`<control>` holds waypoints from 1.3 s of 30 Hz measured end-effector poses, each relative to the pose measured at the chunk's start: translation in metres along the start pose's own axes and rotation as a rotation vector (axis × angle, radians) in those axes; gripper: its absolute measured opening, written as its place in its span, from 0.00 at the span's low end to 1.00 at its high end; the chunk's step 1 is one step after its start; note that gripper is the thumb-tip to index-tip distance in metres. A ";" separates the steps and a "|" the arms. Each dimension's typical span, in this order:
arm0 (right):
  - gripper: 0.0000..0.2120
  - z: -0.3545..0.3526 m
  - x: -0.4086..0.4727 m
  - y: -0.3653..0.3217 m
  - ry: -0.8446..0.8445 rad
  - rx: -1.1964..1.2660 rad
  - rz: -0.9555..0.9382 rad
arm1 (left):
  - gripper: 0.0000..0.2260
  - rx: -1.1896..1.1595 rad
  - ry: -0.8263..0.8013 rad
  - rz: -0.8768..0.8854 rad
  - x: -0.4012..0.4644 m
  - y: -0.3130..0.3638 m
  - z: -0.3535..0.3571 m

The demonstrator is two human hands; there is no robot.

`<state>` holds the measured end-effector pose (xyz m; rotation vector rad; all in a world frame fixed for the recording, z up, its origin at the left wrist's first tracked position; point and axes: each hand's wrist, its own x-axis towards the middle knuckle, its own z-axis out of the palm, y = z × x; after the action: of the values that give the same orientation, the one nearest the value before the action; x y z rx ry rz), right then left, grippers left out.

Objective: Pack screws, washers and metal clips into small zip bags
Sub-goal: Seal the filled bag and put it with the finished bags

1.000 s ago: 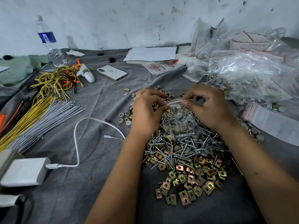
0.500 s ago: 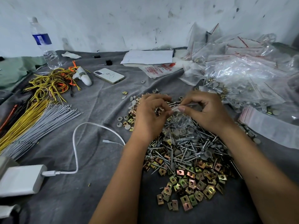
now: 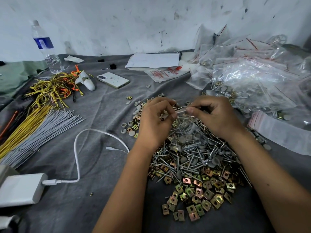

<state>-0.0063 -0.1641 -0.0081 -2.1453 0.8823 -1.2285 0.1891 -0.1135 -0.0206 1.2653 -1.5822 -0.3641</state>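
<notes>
Print on the red-lettered packet [image 3: 165, 73] is unreadable (too small, blurred).

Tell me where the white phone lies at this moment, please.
In the head view the white phone lies on the grey cloth at upper left of centre, just right of the white clip-shaped tool and left of the paper sheets.

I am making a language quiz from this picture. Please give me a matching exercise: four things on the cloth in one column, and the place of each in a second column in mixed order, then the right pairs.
Things:
1. water bottle
2. phone
3. small zip bag
4. metal clips

Places:
A. pinched at its top between the left hand and the right hand
B. nearest edge of the hardware pile
C. upright, far left by the wall
D. flat beside the tangled yellow wires

Pairs: 1-C, 2-D, 3-A, 4-B
</notes>
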 end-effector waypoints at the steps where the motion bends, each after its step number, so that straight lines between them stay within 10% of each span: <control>1: 0.04 -0.001 0.001 0.000 0.003 -0.003 -0.005 | 0.05 -0.012 -0.001 -0.012 0.000 0.000 0.000; 15: 0.05 -0.016 0.014 -0.008 0.168 0.168 0.142 | 0.06 -0.390 0.174 -0.239 0.008 0.023 0.007; 22: 0.05 -0.140 0.076 0.039 0.473 0.240 0.520 | 0.13 -0.026 0.081 -0.079 0.066 0.079 0.074; 28: 0.11 -0.201 0.012 0.060 0.152 -0.485 0.699 | 0.14 0.348 -0.480 0.028 0.090 0.102 0.165; 32: 0.24 -0.173 -0.048 0.039 -0.117 -0.596 0.726 | 0.11 0.433 -0.551 -0.071 0.078 0.106 0.193; 39: 0.13 -0.140 -0.070 0.037 -0.075 -0.666 0.558 | 0.06 0.231 -0.499 -0.295 0.061 0.103 0.205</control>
<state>-0.1661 -0.1519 -0.0079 -2.1367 1.8940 -0.6100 -0.0325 -0.1943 0.0009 1.6858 -1.8926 -0.7464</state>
